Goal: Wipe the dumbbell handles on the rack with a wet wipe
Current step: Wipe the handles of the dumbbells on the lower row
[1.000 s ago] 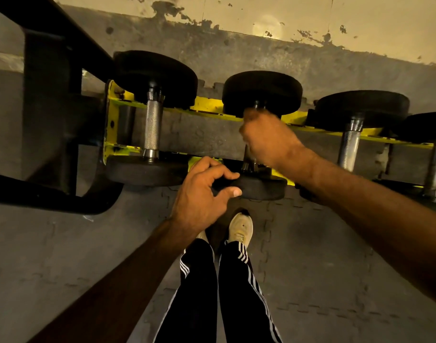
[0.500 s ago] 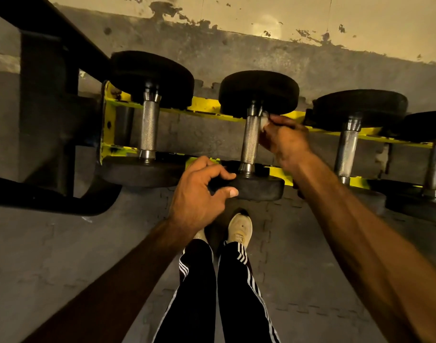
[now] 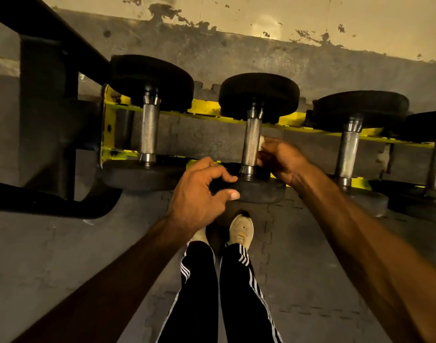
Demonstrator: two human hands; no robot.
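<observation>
Several black dumbbells with knurled steel handles lie across a yellow rack [image 3: 204,106]. My right hand [image 3: 282,160] pinches a small white wet wipe [image 3: 261,142] against the right side of the second dumbbell's handle [image 3: 251,142], near its lower end. My left hand [image 3: 199,194] grips the near black head [image 3: 259,190] of that same dumbbell, thumb on its front edge and fingers curled over its top. The first handle [image 3: 149,132] on the left and the third handle [image 3: 348,154] on the right are untouched.
A black steel frame [image 3: 46,115] stands at the left of the rack. Behind the rack runs a stained wall [image 3: 261,45]. My legs in striped black trousers and pale shoes [image 3: 241,231] stand on grey floor mats just below the rack.
My right hand, first wrapped over the top of the second handle, slid off to its right side and moved down toward the near end with the wipe. My left hand stayed put.
</observation>
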